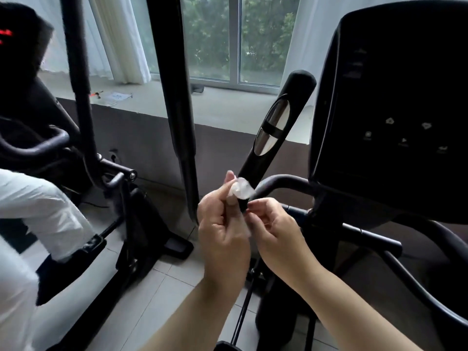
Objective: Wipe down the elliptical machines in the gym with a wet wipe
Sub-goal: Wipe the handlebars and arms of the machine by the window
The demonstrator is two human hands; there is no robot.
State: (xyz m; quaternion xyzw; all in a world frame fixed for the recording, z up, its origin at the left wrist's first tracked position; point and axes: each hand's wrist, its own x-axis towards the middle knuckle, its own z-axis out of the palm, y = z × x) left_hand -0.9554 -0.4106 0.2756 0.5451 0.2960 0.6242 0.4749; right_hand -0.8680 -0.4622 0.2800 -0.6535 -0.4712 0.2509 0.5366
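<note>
Pinching the crumpled white wet wipe [242, 190] between thumb and fingertips, the left hand [222, 226] presses it against the lower end of the black handle [266, 158] of the elliptical machine [367, 234]. The wipe sits just above that hand's knuckles, wrapped on the handle below its silver sensor plates. The right hand [277, 224] is just beside it, fingers curled, its fingertips meeting at the handle's bottom end directly under the wipe; whether they grip the wipe's edge or the handle I cannot tell. The dark console [395, 110] rises to the right. On the left, a person's leg in white trousers [48, 211] rests on a neighbouring machine [131, 211], before the window [235, 39].
</note>
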